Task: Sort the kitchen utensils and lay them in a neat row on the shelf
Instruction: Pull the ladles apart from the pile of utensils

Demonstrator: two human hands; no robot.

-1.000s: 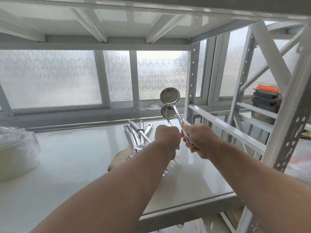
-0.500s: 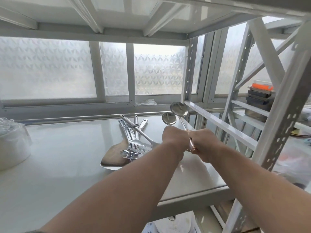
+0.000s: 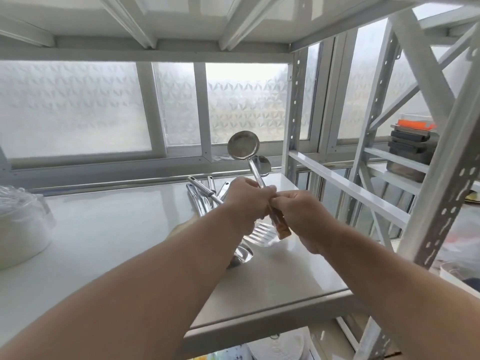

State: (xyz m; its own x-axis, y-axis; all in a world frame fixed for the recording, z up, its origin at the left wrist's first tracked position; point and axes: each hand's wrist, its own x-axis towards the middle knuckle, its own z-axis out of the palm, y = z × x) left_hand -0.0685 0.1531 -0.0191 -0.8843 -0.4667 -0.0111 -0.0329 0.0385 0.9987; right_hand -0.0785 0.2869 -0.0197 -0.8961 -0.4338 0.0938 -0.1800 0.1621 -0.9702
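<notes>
Both hands hold a steel ladle (image 3: 244, 146) with an orange-brown handle upright above the white shelf (image 3: 109, 229). My left hand (image 3: 246, 203) grips its stem. My right hand (image 3: 301, 216) pinches the handle just below. A second ladle bowl (image 3: 263, 166) shows behind the first one; its stem is hidden by my hands. Under my left forearm lies a heap of steel utensils (image 3: 205, 198), with a slotted turner (image 3: 261, 236) and a spatula blade partly covered.
A clear plastic tub (image 3: 20, 224) stands at the shelf's left end. White rack posts and crossbars (image 3: 348, 188) close off the right side. Stacked dark containers (image 3: 410, 152) sit on the neighbouring rack. Frosted windows run behind the shelf.
The ladle has been raised again from low near the shelf to upright, and both hands moved up and slightly left with it. The view has tilted a little.
</notes>
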